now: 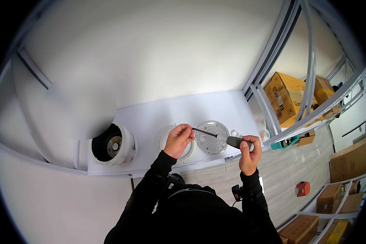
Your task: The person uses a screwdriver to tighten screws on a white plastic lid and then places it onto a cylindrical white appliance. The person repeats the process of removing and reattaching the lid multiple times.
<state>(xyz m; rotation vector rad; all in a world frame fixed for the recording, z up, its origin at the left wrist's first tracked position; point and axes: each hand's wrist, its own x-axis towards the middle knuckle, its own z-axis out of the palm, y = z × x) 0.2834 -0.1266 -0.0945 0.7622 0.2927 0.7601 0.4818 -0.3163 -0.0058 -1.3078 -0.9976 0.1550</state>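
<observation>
My right hand [249, 156] is closed around a grey screwdriver handle [234, 142] that points left. Between the fingers of my left hand [178, 141] is one end of a thin dark screwdriver shaft [205, 132]. Its wider far end lies close to the handle's front; I cannot tell whether the two are joined. Below my left hand, a white ring-shaped part [162, 142] rests on the white table [150, 110], partly hidden by the hand. A round perforated metal lid plate [210, 145] lies beneath the shaft. Small white round pieces [234, 133] sit beside it.
A white cooker body [128, 148] with a dark inside stands at the table's left. A blurred pale round shape [81, 105] hangs above it. Grey frame posts [268, 53], a yellow carton [286, 97] and a teal basket [284, 143] are to the right. A red stool [303, 188] stands on the floor.
</observation>
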